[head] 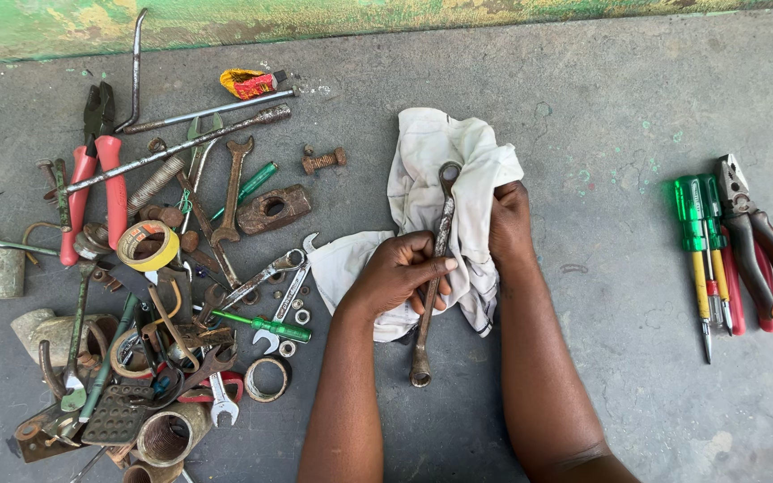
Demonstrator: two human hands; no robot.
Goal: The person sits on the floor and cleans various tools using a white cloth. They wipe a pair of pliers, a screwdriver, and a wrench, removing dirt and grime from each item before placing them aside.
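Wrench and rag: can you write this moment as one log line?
left hand: grips wrench | right hand: holds white rag against it | left: tool pile | right: screwdrivers, pliers

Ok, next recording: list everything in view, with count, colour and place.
ring spanner: one, grey metal, centre, held by both hands
cloth: one, white, centre, under the spanner
screwdrivers: about three, green and yellow handles, right
pliers: one, dark and red grips, far right
pile of rusty tools and fittings: many, brown and grey, left
tape roll: one, yellow, in the pile
red-handled pliers: one, upper left
hammer head: one, rusty, pile's right edge
floor: grey concrete
left hand: grips spanner's shaft
right hand: holds cloth against spanner
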